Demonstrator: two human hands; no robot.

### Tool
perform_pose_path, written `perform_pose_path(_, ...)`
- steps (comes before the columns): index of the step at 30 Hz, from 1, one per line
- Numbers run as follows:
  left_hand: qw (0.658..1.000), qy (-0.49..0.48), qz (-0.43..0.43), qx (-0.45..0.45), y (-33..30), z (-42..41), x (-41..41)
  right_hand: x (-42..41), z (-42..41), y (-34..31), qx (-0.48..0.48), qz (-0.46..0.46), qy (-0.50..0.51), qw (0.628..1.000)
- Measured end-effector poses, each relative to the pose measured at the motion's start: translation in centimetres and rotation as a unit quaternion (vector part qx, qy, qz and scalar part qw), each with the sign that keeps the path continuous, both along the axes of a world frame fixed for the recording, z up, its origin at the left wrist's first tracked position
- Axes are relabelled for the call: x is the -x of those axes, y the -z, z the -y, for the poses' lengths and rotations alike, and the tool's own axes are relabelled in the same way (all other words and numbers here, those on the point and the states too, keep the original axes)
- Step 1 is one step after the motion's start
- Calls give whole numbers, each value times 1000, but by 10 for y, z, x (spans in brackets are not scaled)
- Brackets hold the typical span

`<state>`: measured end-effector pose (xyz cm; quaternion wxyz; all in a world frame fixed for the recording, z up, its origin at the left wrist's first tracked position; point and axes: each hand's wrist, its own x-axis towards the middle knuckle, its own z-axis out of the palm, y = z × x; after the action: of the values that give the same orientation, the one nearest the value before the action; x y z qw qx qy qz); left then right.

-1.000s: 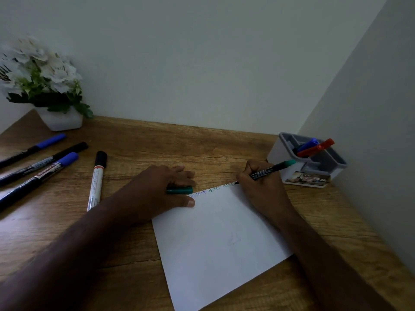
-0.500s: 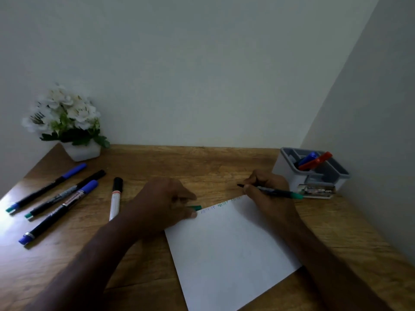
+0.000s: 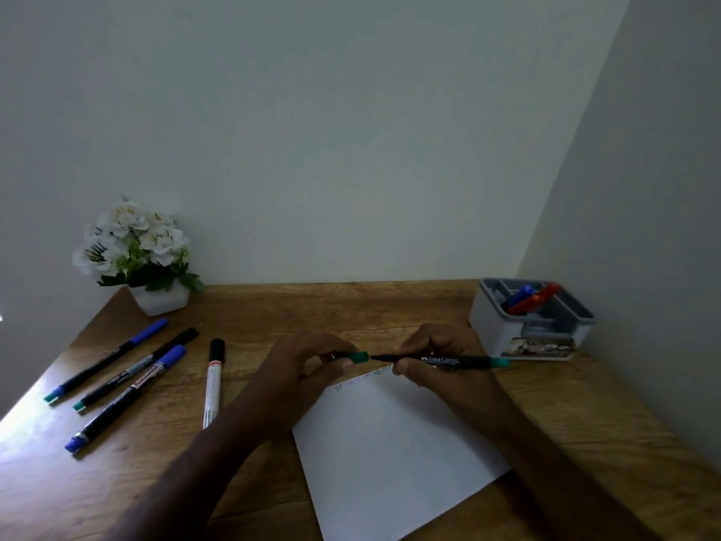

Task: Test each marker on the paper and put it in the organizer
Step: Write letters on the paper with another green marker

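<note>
My right hand (image 3: 437, 365) grips a black marker with a green end (image 3: 448, 360), held level above the top edge of the white paper (image 3: 390, 443), its tip pointing left. My left hand (image 3: 300, 372) pinches the green cap (image 3: 357, 357), whose mouth sits just short of the tip. Small handwriting runs along the paper's top edge. The grey-and-white organizer (image 3: 503, 329) stands at the right, with a blue marker (image 3: 521, 295) and a red marker (image 3: 536, 300) in it.
Several markers lie on the wooden desk at the left: two blue-capped (image 3: 105, 359) (image 3: 125, 396), one black-capped (image 3: 136, 367), and a white one with a black cap (image 3: 213, 380). A white flower pot (image 3: 160, 298) stands back left. Walls close the back and right.
My right hand lifted the marker off the paper and turned it level. My left hand raised the green cap off the paper toward the tip. The camera tilted upward.
</note>
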<state>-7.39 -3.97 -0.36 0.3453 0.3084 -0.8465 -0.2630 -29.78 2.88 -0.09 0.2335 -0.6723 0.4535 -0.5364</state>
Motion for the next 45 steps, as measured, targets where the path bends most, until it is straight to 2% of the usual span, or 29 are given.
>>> perform_pose_path(9,1000,9,-24,-13,-5,-6,1,-6,-3,0,13,60,-16,998)
perform_pose_path(17,999,36,-1,-14,2,-2,0,-5,0,2,3,42,-39,998)
perform_pose_path(23,996,78,-11,-37,5,-7,10,-13,-1,3,-49,57,-52,996)
perform_pose_path(29,995,63,-38,-66,7,-13,14,-9,3,4,-49,58,-25,997)
perform_pose_path(37,997,47,-32,-60,3,-23,15,-12,-4,3,-62,42,-55,996)
perform_pose_path(42,993,33,-74,-83,-4,-34,25,-17,-12,-6,-59,81,-83,992)
perform_pose_path(45,993,-2,-88,-82,-10,-40,36,-5,-19,-21,-16,109,6,994)
